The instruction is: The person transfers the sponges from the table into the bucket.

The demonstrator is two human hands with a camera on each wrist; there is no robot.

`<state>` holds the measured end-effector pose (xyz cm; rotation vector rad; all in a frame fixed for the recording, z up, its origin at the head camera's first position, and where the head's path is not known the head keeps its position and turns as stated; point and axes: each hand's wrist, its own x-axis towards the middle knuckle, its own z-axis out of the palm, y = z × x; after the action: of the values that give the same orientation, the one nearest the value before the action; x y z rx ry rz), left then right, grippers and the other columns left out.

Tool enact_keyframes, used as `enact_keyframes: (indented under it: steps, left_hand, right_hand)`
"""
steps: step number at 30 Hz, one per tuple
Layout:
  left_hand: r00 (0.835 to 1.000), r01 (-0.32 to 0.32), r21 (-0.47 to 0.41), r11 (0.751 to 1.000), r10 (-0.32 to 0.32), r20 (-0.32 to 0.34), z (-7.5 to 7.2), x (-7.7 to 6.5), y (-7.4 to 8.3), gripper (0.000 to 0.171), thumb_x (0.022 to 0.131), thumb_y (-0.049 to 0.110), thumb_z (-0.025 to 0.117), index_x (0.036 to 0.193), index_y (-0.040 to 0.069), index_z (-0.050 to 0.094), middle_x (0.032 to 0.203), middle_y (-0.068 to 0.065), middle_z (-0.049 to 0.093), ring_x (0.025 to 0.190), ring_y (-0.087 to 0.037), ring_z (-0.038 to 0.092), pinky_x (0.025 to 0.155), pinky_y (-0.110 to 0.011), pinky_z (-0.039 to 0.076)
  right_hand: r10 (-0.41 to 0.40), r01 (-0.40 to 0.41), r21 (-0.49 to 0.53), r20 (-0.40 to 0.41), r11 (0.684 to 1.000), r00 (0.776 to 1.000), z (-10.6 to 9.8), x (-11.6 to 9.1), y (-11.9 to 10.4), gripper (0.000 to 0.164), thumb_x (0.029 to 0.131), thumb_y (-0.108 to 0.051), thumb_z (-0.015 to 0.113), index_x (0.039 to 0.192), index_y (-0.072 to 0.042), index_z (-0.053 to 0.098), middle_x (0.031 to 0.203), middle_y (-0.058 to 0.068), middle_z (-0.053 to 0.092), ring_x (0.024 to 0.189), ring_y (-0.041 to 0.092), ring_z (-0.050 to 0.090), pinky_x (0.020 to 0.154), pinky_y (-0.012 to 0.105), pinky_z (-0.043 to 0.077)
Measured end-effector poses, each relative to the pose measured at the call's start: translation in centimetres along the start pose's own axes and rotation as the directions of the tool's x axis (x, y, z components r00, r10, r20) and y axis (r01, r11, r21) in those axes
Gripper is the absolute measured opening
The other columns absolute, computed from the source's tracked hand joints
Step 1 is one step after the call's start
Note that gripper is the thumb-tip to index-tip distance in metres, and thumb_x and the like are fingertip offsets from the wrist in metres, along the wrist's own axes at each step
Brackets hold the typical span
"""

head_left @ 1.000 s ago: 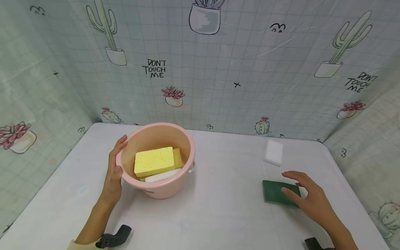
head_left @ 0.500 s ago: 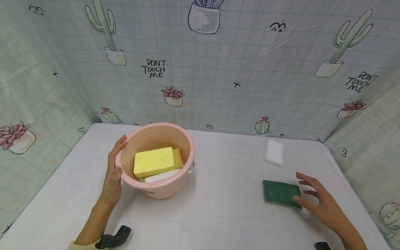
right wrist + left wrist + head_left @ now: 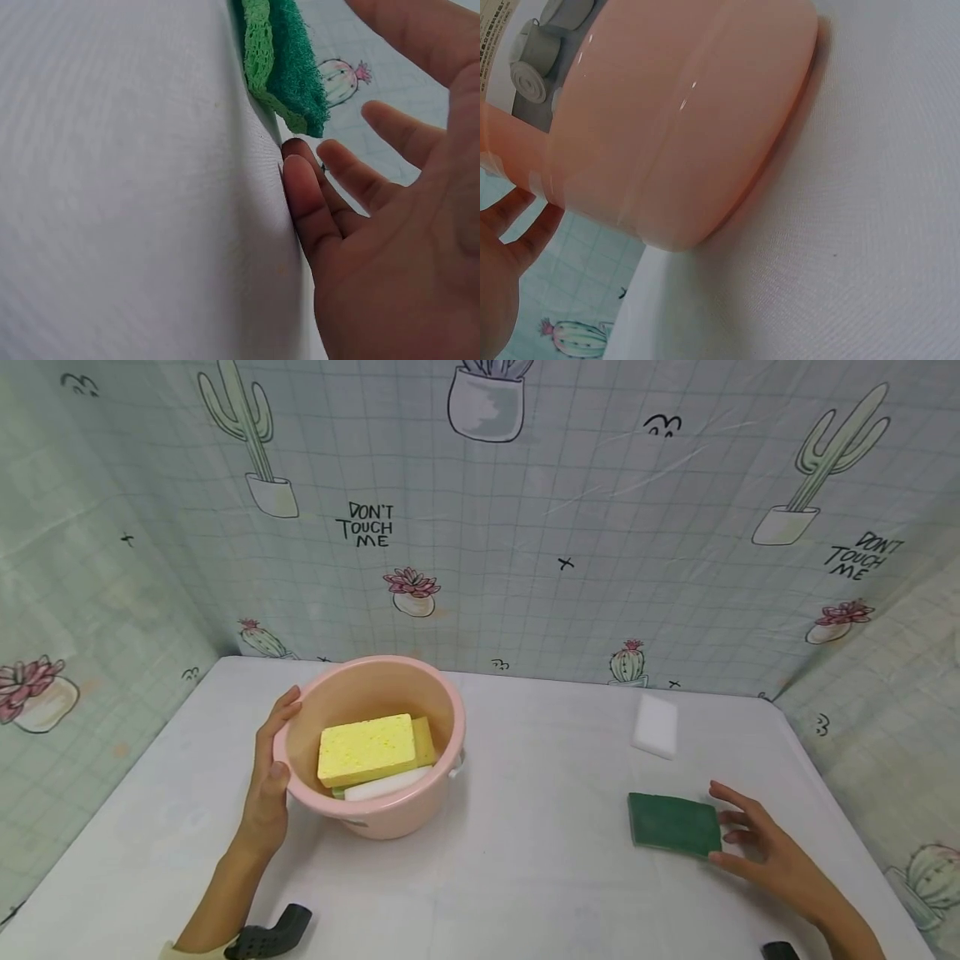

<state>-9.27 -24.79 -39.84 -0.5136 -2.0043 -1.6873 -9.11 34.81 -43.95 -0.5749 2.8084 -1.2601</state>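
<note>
My left hand [image 3: 264,793] holds the left side of a pink bucket [image 3: 408,814], thumb and fingers spread along the wall just below the rim. In the left wrist view, fingers [image 3: 536,232] touch the outside of the bucket. Inside it lie a yellow sponge [image 3: 367,750], another yellow one [image 3: 423,741] partly hidden behind, and a white block [image 3: 386,783]. At the right, a green scouring sponge [image 3: 673,823] lies flat on the table. My right hand [image 3: 772,852] is beside its right end, fingers loosely bent and apart, gripping nothing; whether a fingertip touches it I cannot tell.
A white block [image 3: 656,727] lies on the white table [image 3: 540,827] beyond the green sponge. Cactus-printed cloth [image 3: 510,527] rises behind the table and at both sides. Dark wrist mounts [image 3: 270,932] show at the lower edge.
My right hand has moved right, from over the green sponge to beside its right end, and then lowered slightly. The left hand and bucket stay in place.
</note>
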Motion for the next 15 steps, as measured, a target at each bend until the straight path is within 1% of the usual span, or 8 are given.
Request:
enact_keyframes:
  steps: [1,3,6,9,13,15]
  left_hand:
    - [1.0,0.003,0.004,1.0,-0.003,-0.002,0.0,-0.01,0.01,0.06,0.097,0.038,0.038,0.146,0.005,0.029,0.156,-0.01,0.014,0.14,-0.026,0.018,0.107,-0.024,0.028]
    - [1.0,0.007,0.007,1.0,-0.007,-0.005,-0.01,-0.03,0.01,0.06,0.097,0.038,0.038,0.146,0.005,0.029,0.156,-0.01,0.015,0.14,-0.026,0.018,0.107,-0.024,0.028]
    - [1.0,0.008,0.003,1.0,-0.008,-0.005,0.01,-0.06,-0.01,0.06,0.097,0.037,0.038,0.146,0.005,0.028,0.156,-0.01,0.015,0.14,-0.026,0.018,0.107,-0.024,0.028]
    - [1.0,0.001,-0.008,1.0,-0.001,0.001,0.03,-0.01,-0.11,0.06,0.097,0.036,0.038,0.146,0.004,0.028,0.156,-0.01,0.014,0.14,-0.026,0.018,0.107,-0.024,0.028]
    - [1.0,-0.013,-0.031,0.999,0.013,-0.001,0.04,0.06,-0.25,0.06,0.097,0.036,0.039,0.146,0.003,0.028,0.156,-0.011,0.014,0.14,-0.027,0.017,0.107,-0.024,0.027]
    - [1.0,-0.018,-0.04,0.999,0.018,0.0,0.03,0.02,-0.29,0.06,0.097,0.036,0.039,0.146,0.003,0.029,0.156,-0.012,0.014,0.14,-0.027,0.017,0.108,-0.024,0.027]
  right_hand:
    - [0.006,-0.006,0.009,0.009,1.0,1.0,0.05,-0.05,0.14,0.084,0.082,-0.005,0.075,0.151,-0.012,0.027,0.145,0.007,0.033,0.108,0.001,0.046,0.08,0.012,0.041]
    - [0.023,-0.023,0.007,0.022,1.0,1.0,0.18,-0.12,0.39,0.084,0.082,-0.008,0.075,0.15,-0.013,0.027,0.143,0.004,0.034,0.105,0.002,0.045,0.077,0.013,0.04]
    - [0.042,-0.041,-0.016,0.027,0.999,0.999,0.33,-0.18,0.62,0.085,0.08,-0.012,0.077,0.15,-0.014,0.029,0.136,-0.001,0.037,0.098,0.005,0.044,0.072,0.017,0.039]
    - [0.064,-0.063,-0.052,0.025,0.997,0.998,0.37,-0.2,0.62,0.086,0.079,-0.017,0.079,0.15,-0.016,0.03,0.129,-0.003,0.04,0.094,0.007,0.043,0.069,0.02,0.038]
    - [0.103,-0.1,-0.123,0.026,0.987,0.994,0.34,-0.23,0.46,0.086,0.079,-0.027,0.08,0.149,-0.022,0.031,0.123,-0.003,0.042,0.093,0.006,0.043,0.07,0.019,0.038]
    - [0.107,-0.103,-0.144,0.025,0.984,0.994,0.36,-0.25,0.44,0.084,0.078,-0.028,0.079,0.149,-0.024,0.033,0.121,-0.003,0.044,0.093,0.006,0.043,0.071,0.019,0.038]
